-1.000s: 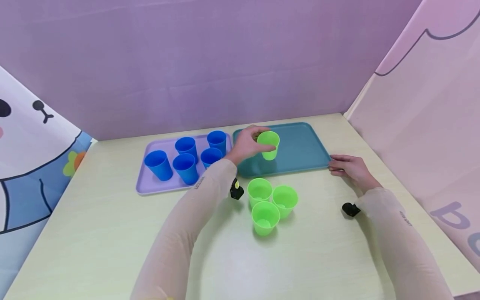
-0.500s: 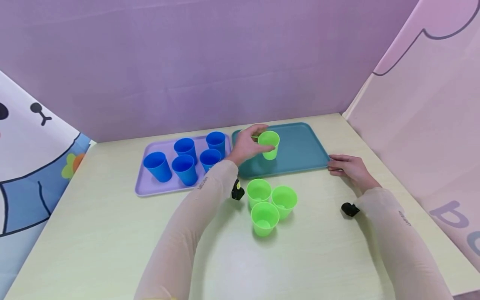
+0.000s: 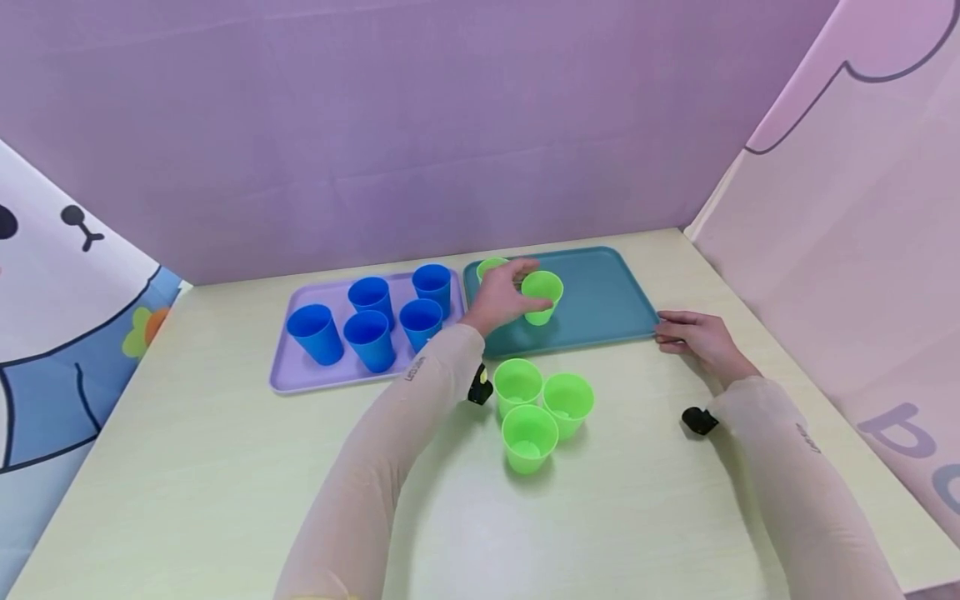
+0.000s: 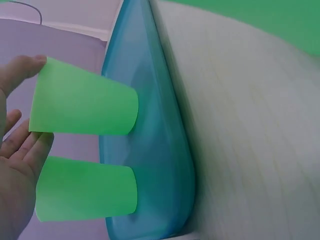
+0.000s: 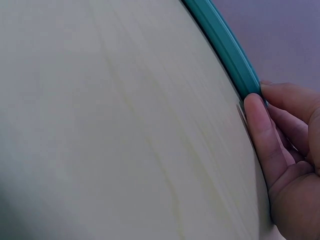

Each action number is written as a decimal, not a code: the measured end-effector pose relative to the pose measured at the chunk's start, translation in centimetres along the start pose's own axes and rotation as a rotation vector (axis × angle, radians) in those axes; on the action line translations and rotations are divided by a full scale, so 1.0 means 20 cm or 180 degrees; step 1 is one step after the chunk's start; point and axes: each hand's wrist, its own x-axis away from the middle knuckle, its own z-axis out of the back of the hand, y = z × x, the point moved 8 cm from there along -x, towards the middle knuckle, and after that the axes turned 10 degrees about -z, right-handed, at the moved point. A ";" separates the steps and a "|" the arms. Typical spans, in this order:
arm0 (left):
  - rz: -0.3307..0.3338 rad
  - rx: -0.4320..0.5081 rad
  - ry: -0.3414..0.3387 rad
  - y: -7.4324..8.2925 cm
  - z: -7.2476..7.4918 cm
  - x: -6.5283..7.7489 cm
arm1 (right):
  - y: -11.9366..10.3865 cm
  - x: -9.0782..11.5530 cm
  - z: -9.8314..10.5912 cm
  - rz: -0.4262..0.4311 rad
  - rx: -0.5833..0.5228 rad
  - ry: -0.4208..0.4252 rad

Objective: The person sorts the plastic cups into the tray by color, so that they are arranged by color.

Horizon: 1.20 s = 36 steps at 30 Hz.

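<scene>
We note the left hand (image 3: 498, 298), shifted right, holding a green cup (image 4: 87, 102); right hand (image 3: 703, 342) pinches the teal tray (image 3: 600, 292). Second cup (image 4: 90, 192): more exposed, partly hidden.

Bare room spans the right of the teal tray (image 3: 600, 302). Three green cups (image 3: 529, 446) obstruct part of its near side — blue cups (image 3: 371, 346) crowd the left.

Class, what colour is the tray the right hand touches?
Plain teal; the tray shows best in the head view.
</scene>
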 end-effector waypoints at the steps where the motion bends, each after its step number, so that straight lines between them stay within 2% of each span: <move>1: 0.0006 -0.0038 -0.0023 0.00 0.00 0.00 | 0.00 0.00 0.00 -0.0005 -0.0015 0.0001; 7: 0.0018 -0.0127 -0.0044 0.02 -0.01 0.00 | 0.00 0.00 -0.01 0.0012 0.0018 -0.0005; 14: 0.0030 0.0073 0.0042 0.01 0.00 0.00 | 0.00 0.01 0.00 0.0027 0.0055 0.0044; 22: -0.0042 0.0155 0.0111 0.01 0.01 0.00 | 0.00 0.00 0.00 0.0038 0.0030 0.0027; 30: -0.0106 0.0501 0.0360 0.04 0.07 0.01 | 0.00 0.00 0.00 0.0007 0.0080 0.0029; 36: -0.0116 0.0763 0.0302 0.07 0.09 0.03 | 0.01 -0.01 0.00 -0.0044 0.0180 0.0052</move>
